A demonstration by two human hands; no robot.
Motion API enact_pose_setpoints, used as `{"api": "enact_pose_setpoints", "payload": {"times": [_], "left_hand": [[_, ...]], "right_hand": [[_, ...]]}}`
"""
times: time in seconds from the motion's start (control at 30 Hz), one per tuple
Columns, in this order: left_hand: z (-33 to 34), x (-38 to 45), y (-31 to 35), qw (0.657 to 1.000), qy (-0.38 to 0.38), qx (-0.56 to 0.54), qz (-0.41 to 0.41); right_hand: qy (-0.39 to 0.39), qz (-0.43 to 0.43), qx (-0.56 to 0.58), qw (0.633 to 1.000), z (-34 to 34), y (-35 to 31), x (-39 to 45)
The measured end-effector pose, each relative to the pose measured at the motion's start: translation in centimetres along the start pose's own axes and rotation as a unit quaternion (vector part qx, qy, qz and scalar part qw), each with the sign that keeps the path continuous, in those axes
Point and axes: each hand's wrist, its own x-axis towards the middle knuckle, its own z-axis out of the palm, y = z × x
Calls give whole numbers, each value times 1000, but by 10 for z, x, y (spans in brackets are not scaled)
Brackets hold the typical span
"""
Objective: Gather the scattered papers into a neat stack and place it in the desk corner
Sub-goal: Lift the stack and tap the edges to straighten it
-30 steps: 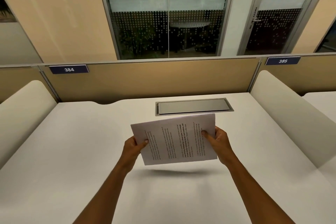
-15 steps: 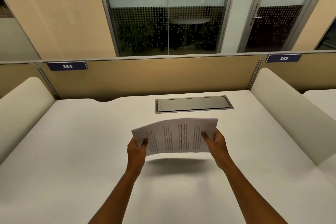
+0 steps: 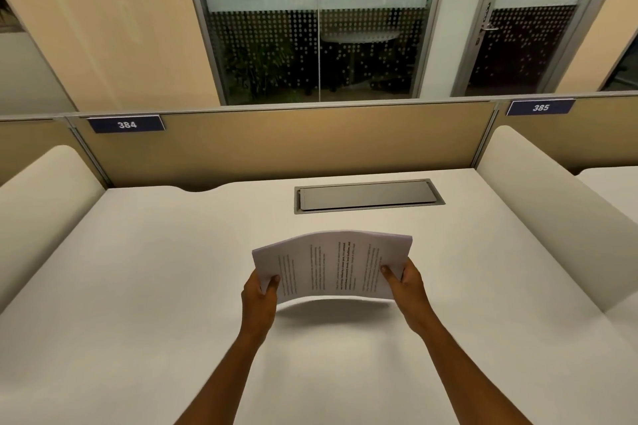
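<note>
A stack of printed white papers (image 3: 333, 266) is held above the middle of the white desk (image 3: 138, 286), bowed upward in the centre, its text running sideways. My left hand (image 3: 259, 297) grips the stack's left short edge with the thumb on top. My right hand (image 3: 404, 286) grips the right short edge the same way. A soft shadow lies on the desk just below the papers. No loose sheets show elsewhere on the desk.
A grey cable hatch (image 3: 367, 196) is set into the desk behind the papers. A tan partition (image 3: 310, 145) with label 384 (image 3: 126, 124) closes the back. Rounded cream dividers stand at the left (image 3: 41, 210) and the right (image 3: 538, 203).
The stack has tipped from a fairly flat, tilted hold into an upward bow. Both hands have drawn slightly closer together and nearer the desk.
</note>
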Motion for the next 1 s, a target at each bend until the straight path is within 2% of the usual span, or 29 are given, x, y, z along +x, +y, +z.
{"api": "enact_pose_setpoints", "payload": {"times": [0.17,0.37,0.67,0.8,1.0], "left_hand": [[-2,-2,-6,1000,-7,6,-2],[-2,-12,-22,998,-35,29,-43],[-12,19,19,990,-116,84,5],[-21,45,50,972,-193,130,40],[-24,82,101,923,-286,245,77]], "right_hand": [[5,2,-1,1000,-1,4,-4],[-4,26,-12,1000,-1,19,-10],[-47,13,-15,999,-19,0,8],[-44,10,5,999,-35,-11,19],[-82,12,-28,996,-53,-17,26]]}}
